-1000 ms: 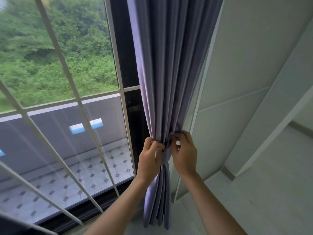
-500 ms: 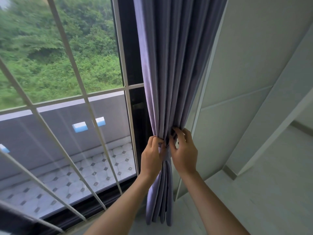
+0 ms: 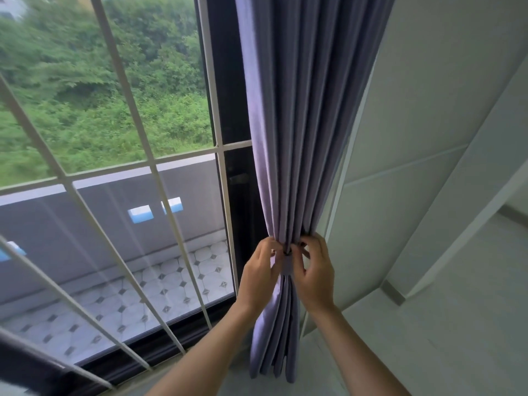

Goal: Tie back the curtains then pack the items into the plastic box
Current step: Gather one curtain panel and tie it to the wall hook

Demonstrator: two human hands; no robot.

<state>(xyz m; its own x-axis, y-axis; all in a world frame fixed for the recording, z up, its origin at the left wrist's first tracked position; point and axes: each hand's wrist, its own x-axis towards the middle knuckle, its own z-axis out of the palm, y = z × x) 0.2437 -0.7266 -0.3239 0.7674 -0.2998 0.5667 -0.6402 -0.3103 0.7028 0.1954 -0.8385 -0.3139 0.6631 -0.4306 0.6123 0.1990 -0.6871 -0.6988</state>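
I am holding both my hands up against a gathered lilac curtain (image 3: 300, 124), at the point where its folds are being drawn into a narrow waist. My left hand (image 3: 258, 277) is curling around the left side of the bunched fabric, with its thumb and fingertips pinching a band of the same lilac cloth, the tieback (image 3: 288, 264), which is wrapping the front of the bundle. My right hand (image 3: 315, 271) is mirroring it on the right side, fingers bent and pinching the other end of the tieback. The two sets of fingertips are nearly meeting over a small dark spot at the top of the band; it is too small for me to tell what it is. Both my forearms are reaching up from the bottom of the view, bare.

Above my hands the curtain is fanning out into long vertical pleats that run out of the top of the view. Below my hands the folds are hanging close together, ending just above the pale floor (image 3: 428, 338).

To the left of the curtain, a dark window frame (image 3: 228, 81) is standing beside a large pane crossed by white bars (image 3: 137, 132). Through the glass, a tiled balcony floor (image 3: 143, 295), a grey parapet wall (image 3: 100, 224) and thick green bushes (image 3: 100, 81) are showing. To the right, a plain white wall (image 3: 428, 110) is running down to the floor.
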